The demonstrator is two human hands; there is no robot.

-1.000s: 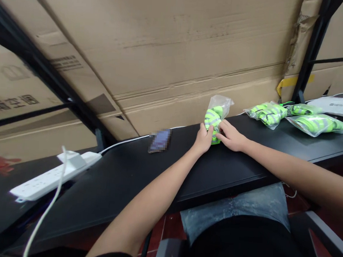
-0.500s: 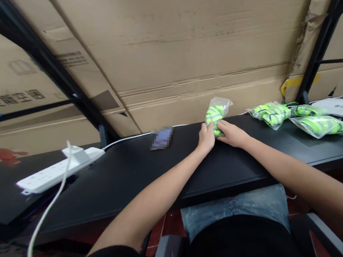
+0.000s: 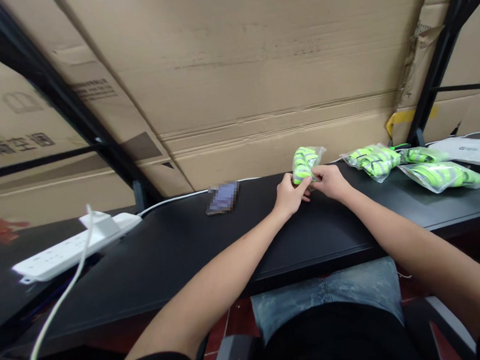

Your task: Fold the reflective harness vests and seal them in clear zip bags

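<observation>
A clear plastic bag point(image 3: 304, 161) with a folded neon-yellow and grey reflective-striped cloth inside is held a little above the black table. My left hand point(image 3: 290, 195) grips its lower left side, the thumb pressed on the front. From the right, my right hand point(image 3: 329, 182) pinches the bag's lower right edge, and its fingertips are partly hidden. Farther right lie similar bags: one folded bag point(image 3: 373, 160), a small one point(image 3: 425, 155) behind, and a wider one point(image 3: 443, 176) in front.
A blurred-out phone-like object point(image 3: 223, 197) lies left of my hands. A white power strip point(image 3: 74, 248) with a plug and cable is at the far left. Cardboard sheets point(image 3: 248, 65) stand behind the black table point(image 3: 169, 257). A white packet point(image 3: 472, 149) lies at the far right.
The bag has turned in my hands, and its loose clear end now points to the upper right. My right hand has shifted up slightly along the bag's side.
</observation>
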